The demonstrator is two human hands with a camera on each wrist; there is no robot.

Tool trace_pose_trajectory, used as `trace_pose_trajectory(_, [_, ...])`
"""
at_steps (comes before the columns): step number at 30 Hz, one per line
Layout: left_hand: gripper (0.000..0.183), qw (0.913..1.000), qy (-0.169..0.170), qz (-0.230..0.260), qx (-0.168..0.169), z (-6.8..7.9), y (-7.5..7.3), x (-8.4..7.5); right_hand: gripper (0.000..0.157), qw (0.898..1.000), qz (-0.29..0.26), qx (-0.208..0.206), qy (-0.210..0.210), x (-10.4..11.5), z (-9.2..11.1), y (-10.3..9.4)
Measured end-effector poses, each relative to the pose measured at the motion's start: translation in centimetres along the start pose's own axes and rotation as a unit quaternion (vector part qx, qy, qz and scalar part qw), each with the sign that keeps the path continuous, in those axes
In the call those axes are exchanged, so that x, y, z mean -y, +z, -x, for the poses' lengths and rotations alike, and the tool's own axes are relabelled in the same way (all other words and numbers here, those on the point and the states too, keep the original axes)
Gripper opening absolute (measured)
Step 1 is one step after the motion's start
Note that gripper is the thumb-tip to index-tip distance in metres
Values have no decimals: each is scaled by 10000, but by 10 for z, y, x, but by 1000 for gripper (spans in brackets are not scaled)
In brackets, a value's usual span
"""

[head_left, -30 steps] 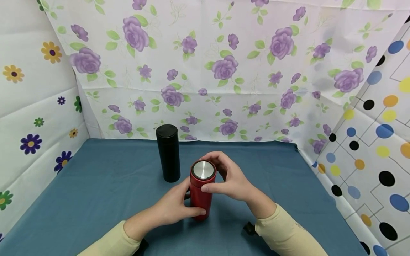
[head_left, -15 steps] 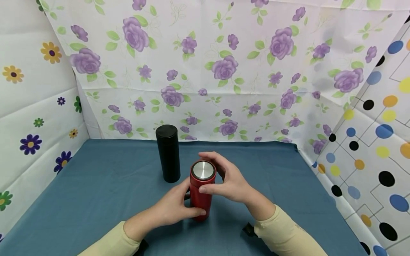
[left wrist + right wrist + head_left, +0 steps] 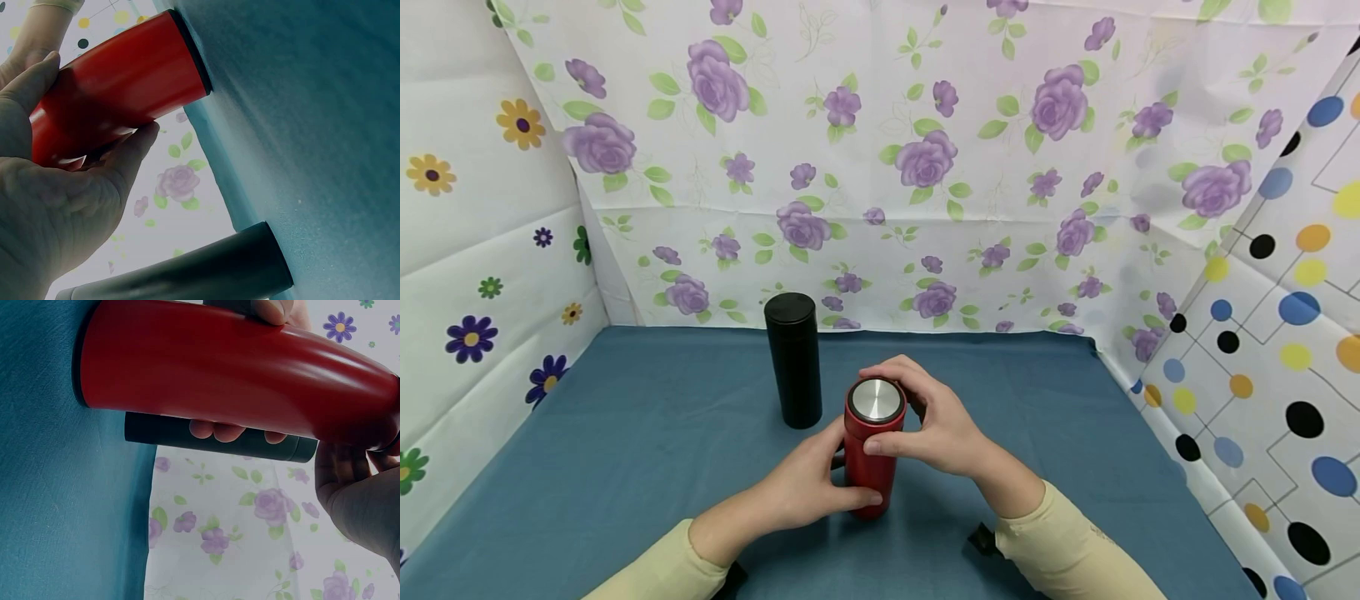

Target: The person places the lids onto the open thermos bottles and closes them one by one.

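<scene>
A red thermos (image 3: 874, 467) with a silver-topped lid (image 3: 877, 399) stands upright on the blue cloth. My left hand (image 3: 801, 479) grips its body low down, the thumb across the front. Higher up, my right hand (image 3: 943, 425) holds the thermos near the lid, its thumb in front and its fingers curving round the far side. In the right wrist view, left-hand fingertips show past the red body (image 3: 219, 369). A black thermos (image 3: 795, 367) stands upright behind and to the left, touched by neither hand.
The blue tablecloth (image 3: 625, 467) covers the table. A flowered curtain (image 3: 880, 167) hangs along the back, with patterned cloths at left and right. Small black pieces (image 3: 983, 538) show by both sleeves.
My right thumb and fingers have shifted slightly left around the top of the red thermos. The left hand and both thermoses stay in place.
</scene>
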State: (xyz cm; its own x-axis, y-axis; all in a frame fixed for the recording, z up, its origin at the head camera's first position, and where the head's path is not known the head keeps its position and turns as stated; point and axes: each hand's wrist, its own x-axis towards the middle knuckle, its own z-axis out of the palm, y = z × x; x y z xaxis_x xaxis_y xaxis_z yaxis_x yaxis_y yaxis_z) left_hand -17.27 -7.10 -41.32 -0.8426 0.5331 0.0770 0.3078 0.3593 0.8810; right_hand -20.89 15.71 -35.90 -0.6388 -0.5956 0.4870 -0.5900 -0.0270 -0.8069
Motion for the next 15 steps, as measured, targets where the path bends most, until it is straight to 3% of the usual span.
trace_pose_trajectory(6, [77,10000,-17,9,-4,0,0,0,65,9998,-175,81,28,0,0,-1])
trace_pose_trajectory(10, [78,10000,-16,18,-17,0,0,1,65,9962,-787,364,42,-2,0,-2])
trace_pose_trajectory(15, [77,10000,-45,43,-21,1,1,2,67,9825,-1692,774,-50,-6,0,-3])
